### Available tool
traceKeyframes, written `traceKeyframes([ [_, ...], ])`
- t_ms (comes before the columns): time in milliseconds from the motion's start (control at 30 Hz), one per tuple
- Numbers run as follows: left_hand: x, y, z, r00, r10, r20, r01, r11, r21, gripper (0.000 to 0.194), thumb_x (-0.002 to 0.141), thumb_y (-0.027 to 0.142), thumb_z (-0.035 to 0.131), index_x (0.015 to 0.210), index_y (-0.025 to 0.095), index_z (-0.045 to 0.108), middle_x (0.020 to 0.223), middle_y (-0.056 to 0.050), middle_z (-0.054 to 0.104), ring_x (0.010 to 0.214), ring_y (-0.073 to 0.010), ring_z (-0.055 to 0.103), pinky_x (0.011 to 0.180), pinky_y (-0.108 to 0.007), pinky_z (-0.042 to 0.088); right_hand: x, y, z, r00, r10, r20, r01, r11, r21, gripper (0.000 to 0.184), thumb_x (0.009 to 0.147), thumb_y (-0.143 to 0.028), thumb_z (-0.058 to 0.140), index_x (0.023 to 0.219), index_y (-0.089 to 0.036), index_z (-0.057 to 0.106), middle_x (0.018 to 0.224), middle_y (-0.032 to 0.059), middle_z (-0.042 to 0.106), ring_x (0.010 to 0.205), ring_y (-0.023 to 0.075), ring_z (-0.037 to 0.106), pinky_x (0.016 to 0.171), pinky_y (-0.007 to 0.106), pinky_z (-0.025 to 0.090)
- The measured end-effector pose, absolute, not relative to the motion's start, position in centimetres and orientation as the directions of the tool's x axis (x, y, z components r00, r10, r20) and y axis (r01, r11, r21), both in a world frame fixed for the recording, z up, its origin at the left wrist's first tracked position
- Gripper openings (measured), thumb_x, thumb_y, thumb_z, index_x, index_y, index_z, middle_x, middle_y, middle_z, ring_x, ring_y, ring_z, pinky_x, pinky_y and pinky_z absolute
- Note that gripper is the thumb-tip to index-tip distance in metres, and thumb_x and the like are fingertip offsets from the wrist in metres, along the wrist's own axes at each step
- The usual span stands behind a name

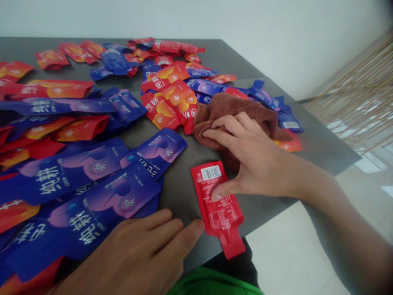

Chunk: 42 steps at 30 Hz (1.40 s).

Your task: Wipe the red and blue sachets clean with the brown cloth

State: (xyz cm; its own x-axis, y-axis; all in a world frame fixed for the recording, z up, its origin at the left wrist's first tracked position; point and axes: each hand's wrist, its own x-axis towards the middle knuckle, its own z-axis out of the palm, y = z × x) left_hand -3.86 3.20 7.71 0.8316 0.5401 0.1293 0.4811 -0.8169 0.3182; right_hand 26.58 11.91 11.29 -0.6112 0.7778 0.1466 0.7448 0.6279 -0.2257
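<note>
A red pouch lies back side up near the table's front edge, its spout hanging over the edge. The thumb of my right hand presses on it, while the fingers rest on a brown cloth bunched just behind. My left hand lies flat with fingers stretched out on the table, partly over a blue pouch, its index fingertip touching the red pouch's left edge.
Several blue and red-orange pouches cover the dark table from the left side to the far edge. The table's right corner drops off to a pale tiled floor. Green fabric shows at the bottom.
</note>
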Motion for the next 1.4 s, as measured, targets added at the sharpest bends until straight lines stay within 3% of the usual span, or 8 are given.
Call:
traceKeyframes([
  [100, -3.5, 3.2, 7.8, 0.821, 0.557, 0.128, 0.501, -0.809, 0.306, 0.052, 0.106, 0.021, 0.05, 0.158, 0.027, 0.049, 0.114, -0.002, 0.078, 0.11, -0.0193, 0.071, 0.095, -0.031, 0.055, 26.5, 11.8, 11.4, -0.609, 0.781, 0.139, 0.747, 0.623, -0.232, 0.104, 0.076, -0.092, 0.069, 0.153, -0.022, 0.058, 0.145, 0.0208, 0.057, 0.121, 0.0469, 0.049, 0.1, 0.066, 0.043],
  [333, -3.2, 3.7, 8.8, 0.848, 0.526, 0.07, 0.484, -0.82, 0.305, 0.05, 0.101, 0.009, 0.05, 0.141, 0.037, 0.059, 0.09, 0.005, 0.07, 0.086, -0.0164, 0.066, 0.068, -0.03, 0.045, 26.4, 11.7, 11.5, -0.61, 0.778, 0.152, 0.744, 0.628, -0.229, 0.1, 0.078, -0.091, 0.069, 0.151, -0.023, 0.059, 0.144, 0.0205, 0.058, 0.12, 0.0461, 0.05, 0.098, 0.065, 0.043],
  [600, -3.2, 3.6, 8.2, 0.82, 0.557, 0.129, 0.494, -0.804, 0.329, 0.037, 0.105, 0.014, 0.047, 0.126, 0.034, 0.069, 0.1, 0.001, 0.075, 0.086, -0.0162, 0.065, 0.072, -0.027, 0.049, 26.5, 11.8, 11.4, -0.609, 0.778, 0.152, 0.745, 0.627, -0.226, 0.104, 0.077, -0.092, 0.069, 0.153, -0.023, 0.058, 0.146, 0.0207, 0.057, 0.121, 0.047, 0.051, 0.098, 0.065, 0.044],
  [800, -3.1, 3.6, 9.0, 0.836, 0.54, 0.097, 0.48, -0.806, 0.346, 0.044, 0.106, 0.017, 0.049, 0.145, 0.035, 0.059, 0.094, 0.003, 0.073, 0.089, -0.0154, 0.067, 0.077, -0.025, 0.051, 26.5, 11.8, 11.4, -0.609, 0.78, 0.145, 0.744, 0.625, -0.236, 0.103, 0.076, -0.092, 0.069, 0.153, -0.023, 0.058, 0.147, 0.0204, 0.057, 0.122, 0.0469, 0.051, 0.099, 0.064, 0.044],
  [933, -3.5, 3.7, 8.9, 0.84, 0.532, 0.107, 0.475, -0.816, 0.33, 0.04, 0.108, 0.02, 0.051, 0.142, 0.038, 0.061, 0.101, 0.003, 0.075, 0.1, -0.016, 0.068, 0.084, -0.025, 0.052, 26.5, 11.8, 11.5, -0.61, 0.78, 0.141, 0.745, 0.625, -0.233, 0.104, 0.076, -0.093, 0.069, 0.153, -0.023, 0.058, 0.145, 0.0203, 0.057, 0.121, 0.0467, 0.05, 0.098, 0.064, 0.043],
  [1033, -3.5, 3.7, 8.6, 0.837, 0.535, 0.118, 0.474, -0.815, 0.333, 0.037, 0.109, 0.02, 0.048, 0.136, 0.039, 0.065, 0.101, 0.004, 0.075, 0.094, -0.0147, 0.067, 0.081, -0.024, 0.051, 26.5, 11.8, 11.4, -0.61, 0.779, 0.145, 0.745, 0.626, -0.228, 0.104, 0.077, -0.092, 0.069, 0.153, -0.023, 0.058, 0.145, 0.021, 0.057, 0.121, 0.0469, 0.05, 0.098, 0.064, 0.043],
  [1233, -3.1, 3.8, 8.7, 0.842, 0.533, 0.079, 0.486, -0.815, 0.316, 0.042, 0.109, 0.022, 0.051, 0.147, 0.037, 0.059, 0.094, 0.002, 0.071, 0.092, -0.0162, 0.064, 0.077, -0.025, 0.049, 26.5, 11.8, 11.4, -0.613, 0.776, 0.151, 0.744, 0.631, -0.223, 0.103, 0.078, -0.091, 0.069, 0.152, -0.021, 0.058, 0.144, 0.0206, 0.058, 0.12, 0.0456, 0.051, 0.099, 0.065, 0.043],
  [1400, -3.5, 4.0, 8.6, 0.862, 0.497, 0.099, 0.442, -0.833, 0.333, 0.03, 0.108, 0.021, 0.054, 0.13, 0.037, 0.067, 0.089, 0.003, 0.067, 0.09, -0.0157, 0.063, 0.073, -0.026, 0.045, 26.5, 11.8, 11.3, -0.613, 0.775, 0.152, 0.746, 0.631, -0.212, 0.104, 0.077, -0.091, 0.069, 0.153, -0.021, 0.058, 0.145, 0.0208, 0.057, 0.12, 0.0459, 0.051, 0.1, 0.064, 0.043],
])
